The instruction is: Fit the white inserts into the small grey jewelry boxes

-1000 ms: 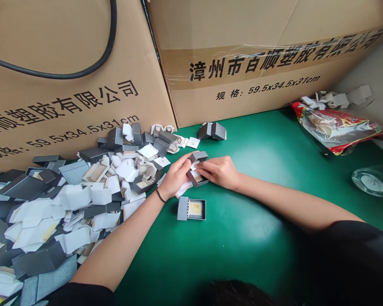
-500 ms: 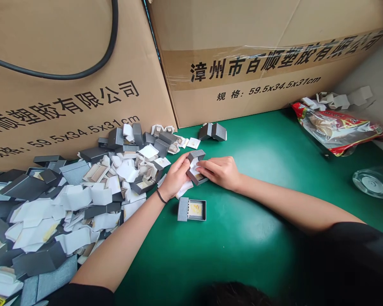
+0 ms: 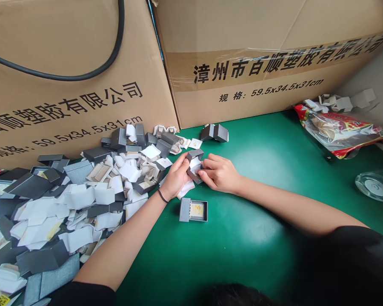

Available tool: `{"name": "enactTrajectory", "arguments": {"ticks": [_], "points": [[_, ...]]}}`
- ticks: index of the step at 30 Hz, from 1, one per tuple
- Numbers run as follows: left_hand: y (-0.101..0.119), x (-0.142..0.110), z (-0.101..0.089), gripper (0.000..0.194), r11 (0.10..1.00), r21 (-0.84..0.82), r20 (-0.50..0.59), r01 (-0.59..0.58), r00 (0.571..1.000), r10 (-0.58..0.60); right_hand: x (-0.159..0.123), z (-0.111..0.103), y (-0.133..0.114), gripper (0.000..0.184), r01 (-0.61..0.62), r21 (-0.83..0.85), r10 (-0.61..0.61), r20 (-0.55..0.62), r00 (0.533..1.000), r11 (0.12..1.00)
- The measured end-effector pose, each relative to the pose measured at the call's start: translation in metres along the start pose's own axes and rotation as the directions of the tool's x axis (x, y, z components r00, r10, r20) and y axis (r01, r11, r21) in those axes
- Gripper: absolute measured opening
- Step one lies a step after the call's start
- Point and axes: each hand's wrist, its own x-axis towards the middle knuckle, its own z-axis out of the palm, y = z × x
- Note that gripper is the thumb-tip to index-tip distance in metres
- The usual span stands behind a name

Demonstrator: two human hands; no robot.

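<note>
A small open grey jewelry box (image 3: 195,155) with white lining inside is tilted up in my left hand (image 3: 176,177). The thumb and fingers of that hand are closed round its left side. At the box's right edge, my right hand (image 3: 221,173) has its fingers curled and its thumb pressed in low; the fingertips are partly hidden. Just below, another open grey jewelry box (image 3: 185,210) lies on the green table, a yellowish patch showing on its white inside. A white paper piece (image 3: 186,188) lies under the held box.
A heap of grey boxes and white liners (image 3: 83,195) covers the left side. Two big cartons (image 3: 242,97) stand along the back, with a dark box pair (image 3: 214,132) before them. At right are a red snack bag (image 3: 341,131) and a clear round container (image 3: 375,185).
My right fingers have drawn back from the inside of the held box to its right edge and curled more. My left hand keeps its hold. The view has shifted slightly.
</note>
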Motion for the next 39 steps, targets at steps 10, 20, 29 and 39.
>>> {"name": "enactTrajectory", "arguments": {"ticks": [10, 20, 29, 39], "points": [[0.0027, -0.0004, 0.0022, 0.021, 0.997, -0.075, -0.074, 0.018, 0.997, -0.023, -0.0042, 0.0030, 0.0047, 0.043, -0.063, 0.112, 0.071, -0.071, 0.995, 0.992], [0.0042, -0.0006, 0.0048, 0.027, 0.991, -0.118, -0.121, 0.069, 0.989, -0.083, -0.0041, 0.0042, 0.0045, 0.046, -0.225, 0.084, 0.215, 0.109, 0.970, 0.971], [0.0044, -0.0006, 0.0026, 0.024, 0.993, -0.094, -0.105, 0.064, 0.992, -0.074, -0.0032, 0.0019, 0.0042, 0.049, -0.233, 0.120, 0.214, 0.151, 0.965, 0.965], [0.0079, -0.0062, 0.0060, 0.024, 0.998, -0.034, -0.021, 0.047, 0.999, -0.048, -0.0024, -0.0018, 0.0003, 0.042, -0.287, 0.153, 0.243, 0.254, 0.936, 0.946]]}}
